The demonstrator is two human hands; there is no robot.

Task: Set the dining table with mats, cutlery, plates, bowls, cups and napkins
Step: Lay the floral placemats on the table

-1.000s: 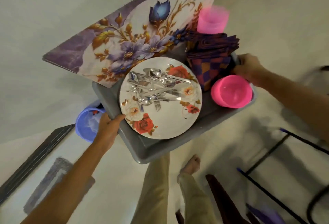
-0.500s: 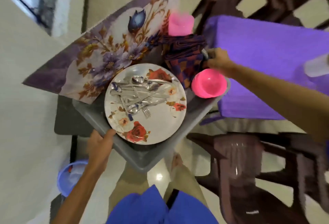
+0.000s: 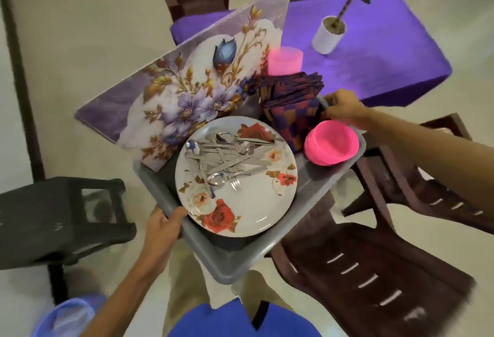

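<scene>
I carry a grey plastic tub (image 3: 240, 267) in the air. My left hand (image 3: 163, 225) grips its near left rim and my right hand (image 3: 344, 108) grips its far right rim. Inside lies a floral plate (image 3: 256, 208) with a pile of steel cutlery (image 3: 227, 160) on top. Purple floral mats (image 3: 187, 90) lean out over the tub's far left side. Folded purple checked napkins (image 3: 291, 106) stand at the back, a pink cup (image 3: 284, 61) behind them, and stacked pink bowls (image 3: 331, 145) at the right.
The dining table with a purple cloth (image 3: 387, 63) lies ahead to the right, with a white potted plant (image 3: 330, 33) on it. Brown plastic chairs (image 3: 374, 269) stand close at the right and behind the table. A dark stool (image 3: 53, 219) is at the left and a blue bucket (image 3: 66, 318) at the lower left.
The view has swung from bare floor to the dining table and chairs while I carry the tub. Both hands keep the same hold on the rims. The tub's contents have stayed put.
</scene>
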